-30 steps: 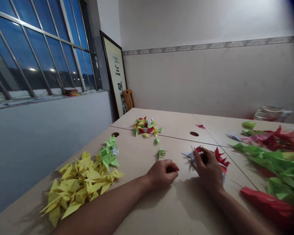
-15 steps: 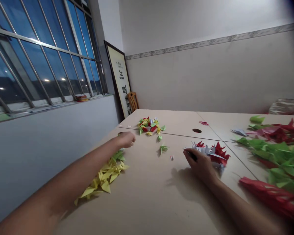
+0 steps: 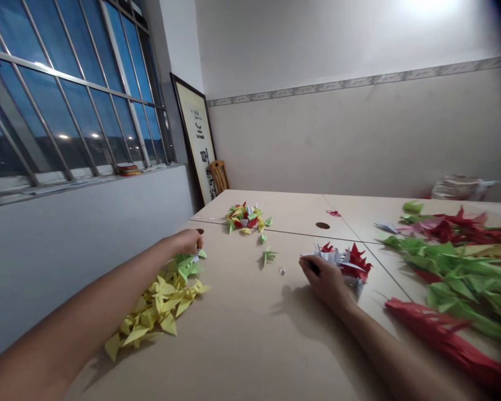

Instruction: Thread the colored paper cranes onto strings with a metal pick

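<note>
Paper cranes partly hidden behind right hand

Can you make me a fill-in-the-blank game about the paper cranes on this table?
1. The big pile of paper cranes below the left hand is ____.
2. The right hand is next to a small pile of white and ____ cranes.
3. The framed picture leans against the ____.
4. The table has a round ____ in it.

Missing words: yellow, red, wall, hole.
</note>
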`<state>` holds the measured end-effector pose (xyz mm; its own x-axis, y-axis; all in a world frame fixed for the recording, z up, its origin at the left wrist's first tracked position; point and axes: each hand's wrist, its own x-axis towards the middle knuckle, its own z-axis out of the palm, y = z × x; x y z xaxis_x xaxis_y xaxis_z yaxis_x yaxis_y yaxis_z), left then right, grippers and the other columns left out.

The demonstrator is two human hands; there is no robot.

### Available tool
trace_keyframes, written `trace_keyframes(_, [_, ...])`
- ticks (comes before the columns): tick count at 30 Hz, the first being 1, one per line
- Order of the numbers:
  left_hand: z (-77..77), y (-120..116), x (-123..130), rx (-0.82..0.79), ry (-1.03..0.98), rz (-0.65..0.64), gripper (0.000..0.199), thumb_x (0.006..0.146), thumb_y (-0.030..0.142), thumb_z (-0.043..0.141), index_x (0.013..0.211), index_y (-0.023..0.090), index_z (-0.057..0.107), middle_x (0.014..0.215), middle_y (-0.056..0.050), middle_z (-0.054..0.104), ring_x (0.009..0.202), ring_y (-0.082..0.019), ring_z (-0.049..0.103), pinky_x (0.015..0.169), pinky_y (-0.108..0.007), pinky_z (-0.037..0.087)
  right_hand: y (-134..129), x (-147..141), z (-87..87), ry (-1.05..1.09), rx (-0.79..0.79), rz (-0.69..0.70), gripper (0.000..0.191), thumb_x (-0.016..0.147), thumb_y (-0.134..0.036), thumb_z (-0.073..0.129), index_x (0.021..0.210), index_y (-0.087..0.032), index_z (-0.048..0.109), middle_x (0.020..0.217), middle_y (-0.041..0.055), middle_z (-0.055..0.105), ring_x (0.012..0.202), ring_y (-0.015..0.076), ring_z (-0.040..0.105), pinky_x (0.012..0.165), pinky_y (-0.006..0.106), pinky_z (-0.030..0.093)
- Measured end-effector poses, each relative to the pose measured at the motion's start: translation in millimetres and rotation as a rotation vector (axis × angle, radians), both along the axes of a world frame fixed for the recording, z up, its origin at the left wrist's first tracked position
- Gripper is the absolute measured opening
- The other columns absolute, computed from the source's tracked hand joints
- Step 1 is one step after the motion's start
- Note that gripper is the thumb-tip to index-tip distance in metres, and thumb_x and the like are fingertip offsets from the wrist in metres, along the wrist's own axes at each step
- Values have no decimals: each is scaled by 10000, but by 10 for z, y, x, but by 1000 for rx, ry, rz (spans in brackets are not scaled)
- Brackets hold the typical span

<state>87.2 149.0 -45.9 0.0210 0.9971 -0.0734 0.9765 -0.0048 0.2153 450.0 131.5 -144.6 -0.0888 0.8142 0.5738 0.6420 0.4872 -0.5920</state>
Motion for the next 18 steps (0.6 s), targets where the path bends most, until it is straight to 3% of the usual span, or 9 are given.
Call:
trace_keyframes(4, [288, -96, 91, 56, -30, -51, 18, 493, 155, 585, 502, 170, 590, 487, 32, 544, 496, -109, 437, 505, -215, 271, -38, -49, 47, 30, -31, 2, 297, 755, -365, 484, 911, -162, 634, 824, 90, 675, 748, 228, 618, 675, 344, 460])
trace_keyframes(7, [275, -148, 422, 182, -198, -115, 110, 597, 272, 567, 638, 176, 601, 613, 16, 592, 586, -125, 491, 542, -214, 313, -77, -127, 76, 65, -56, 34, 338, 765, -367, 488, 1008, -162, 604, 928, 93, 664, 839, 221, 612, 740, 346, 462])
trace_keyframes(9, [82, -183, 784, 247, -553, -151, 181, 639, 338, 558, 708, 172, 577, 681, -1, 610, 624, -130, 523, 555, -214, 350, -102, -182, 88, 85, -72, 69, 329, 776, -341, 480, 1027, -165, 599, 973, 87, 656, 884, 210, 604, 775, 335, 459])
trace_keyframes(13, [-475, -240, 1514, 85, -1242, -114, 251, 629, 376, 605, 742, 169, 520, 669, -8, 604, 589, -125, 573, 500, -201, 378, -154, -250, 103, 110, -87, 132, 327, 781, -320, 489, 1049, -161, 591, 1013, 87, 642, 923, 207, 588, 805, 324, 450])
trace_keyframes(15, [-669, -243, 1715, 73, -1457, -18, 264, 617, 360, 630, 758, 173, 509, 664, 5, 601, 578, -116, 588, 494, -191, 383, -171, -263, 109, 121, -95, 156, 321, 789, -312, 486, 1052, -158, 588, 997, 85, 647, 906, 203, 590, 794, 314, 453])
trace_keyframes(18, [-786, -220, 1768, 89, -1626, 91, 266, 594, 317, 666, 756, 172, 513, 667, 16, 612, 586, -104, 597, 516, -185, 401, -173, -279, 112, 131, -111, 181, 295, 805, -305, 470, 1028, -165, 603, 946, 76, 665, 860, 199, 602, 757, 299, 463])
